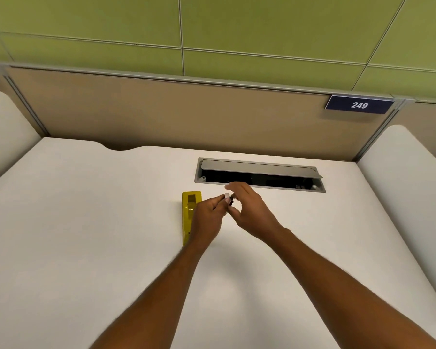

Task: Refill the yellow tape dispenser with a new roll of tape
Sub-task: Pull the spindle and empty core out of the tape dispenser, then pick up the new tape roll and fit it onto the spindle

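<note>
The yellow tape dispenser [189, 210] lies on the white desk [86, 222], its near half hidden behind my left hand. Both hands meet just right of it, above the desk. My left hand [209, 217] pinches a small pale piece [227, 196] between thumb and fingertips. My right hand [247, 207] closes its thumb and fingers on the same spot, where a small dark part shows. I cannot tell what the small item is; it looks like a tape core or roll seen edge-on.
A grey cable hatch [259, 173] with its lid lifted is set into the desk just behind my hands. A beige partition [161, 112] with a sign reading 249 [359, 105] closes the back. White side panels stand left and right.
</note>
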A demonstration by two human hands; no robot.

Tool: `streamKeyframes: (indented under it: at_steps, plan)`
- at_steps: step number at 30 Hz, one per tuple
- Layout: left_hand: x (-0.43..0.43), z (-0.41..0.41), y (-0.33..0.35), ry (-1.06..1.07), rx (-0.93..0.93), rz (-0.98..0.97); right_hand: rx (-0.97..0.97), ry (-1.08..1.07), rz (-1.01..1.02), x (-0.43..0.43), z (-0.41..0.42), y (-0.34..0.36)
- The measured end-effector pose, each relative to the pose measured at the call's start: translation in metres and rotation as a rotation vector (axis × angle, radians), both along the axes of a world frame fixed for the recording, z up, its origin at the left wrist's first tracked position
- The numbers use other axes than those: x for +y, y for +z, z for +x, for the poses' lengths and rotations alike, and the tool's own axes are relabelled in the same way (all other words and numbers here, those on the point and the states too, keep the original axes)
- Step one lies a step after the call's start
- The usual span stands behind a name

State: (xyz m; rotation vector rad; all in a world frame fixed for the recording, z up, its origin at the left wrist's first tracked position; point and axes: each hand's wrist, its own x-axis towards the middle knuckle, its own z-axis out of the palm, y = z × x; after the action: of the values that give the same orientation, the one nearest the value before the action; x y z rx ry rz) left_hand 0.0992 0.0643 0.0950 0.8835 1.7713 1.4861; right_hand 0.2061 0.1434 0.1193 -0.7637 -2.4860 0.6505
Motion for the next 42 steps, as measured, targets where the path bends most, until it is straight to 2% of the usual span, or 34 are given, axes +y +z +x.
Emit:
streamKeyframes:
  at_steps: [5, 11, 18, 28, 35, 42]
  plan:
    - [0.007, 0.016, 0.0, 0.022, -0.11, 0.069, 0.127, -0.086, -0.174, 0.009, 0.016, 0.008]
    - [0.015, 0.026, 0.007, 0.015, -0.108, 0.092, 0.173, -0.142, -0.304, 0.015, 0.026, 0.014]
    - [0.019, 0.029, 0.008, 0.027, -0.007, 0.054, 0.223, -0.172, -0.414, 0.022, 0.036, 0.013]
    - [0.043, 0.029, -0.021, 0.178, 0.262, -0.177, 0.242, -0.346, -0.512, 0.028, 0.076, -0.012]
    - [0.095, 0.019, -0.059, 0.038, 0.506, -0.314, 0.226, -0.468, -0.606, 0.026, 0.138, -0.045]
    - [0.114, 0.007, -0.094, -0.079, 0.719, -0.514, 0.186, -0.576, -0.611, 0.031, 0.182, -0.064]
